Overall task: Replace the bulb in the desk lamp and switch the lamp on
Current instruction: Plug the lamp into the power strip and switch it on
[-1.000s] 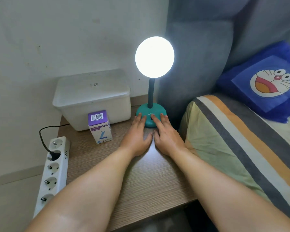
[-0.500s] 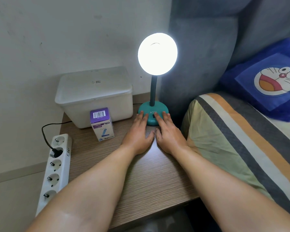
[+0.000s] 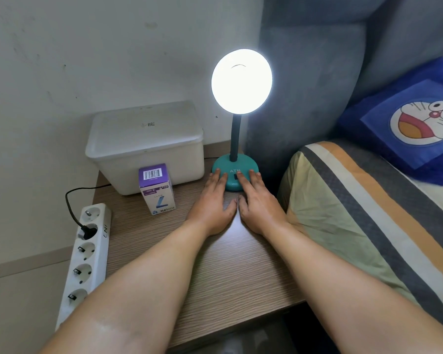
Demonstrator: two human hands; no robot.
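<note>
Hands (image 3: 237, 203) flat, fingers (image 3: 242, 178) touching lit lamp base (image 3: 234, 175)

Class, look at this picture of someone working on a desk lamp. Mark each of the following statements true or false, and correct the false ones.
1. The lamp is lit. True.
2. The left hand holds the purple box. False: both hands lie flat on the table, fingertips on the lamp base.
3. One plug sits in the power strip. True.
4. The purple box stands on the white tub. False: it stands on the table in front of the tub.
5. The right hand touches the pillow. False: it rests at the lamp base.
</note>
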